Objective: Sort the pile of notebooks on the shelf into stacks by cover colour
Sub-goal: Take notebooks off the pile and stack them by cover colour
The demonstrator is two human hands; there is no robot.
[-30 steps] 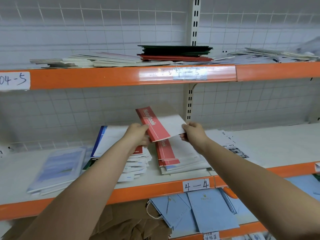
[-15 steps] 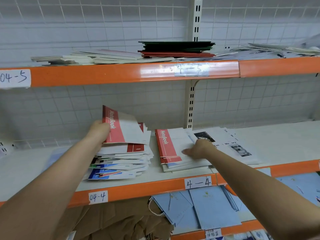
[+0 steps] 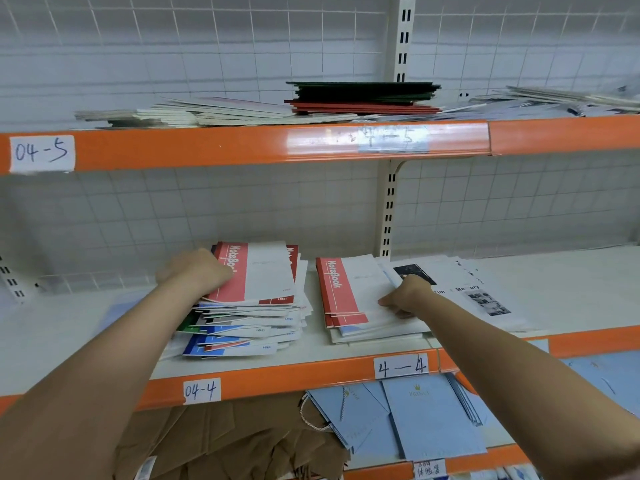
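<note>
Head view: left hand (image 3: 199, 271), fingers curled, grips the red notebook (image 3: 258, 271) atop the mixed pile (image 3: 242, 327) on the shelf (image 3: 311, 375). Right hand (image 3: 405, 295) presses loosely on the red stack (image 3: 346, 299) alongside. Sorting looks midway; next, carry that red cover across onto the red stack.

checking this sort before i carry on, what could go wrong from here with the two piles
The left pile is fanned out and uneven, with blue, red and green covers mixed; the left hand moving the top red notebook could push loose ones toward the shelf edge. The right stack has a blue cover showing under the red ones, so colours may already be mixed. The right hand is close to the black-and-white booklets, which could get dragged into that stack.
</note>
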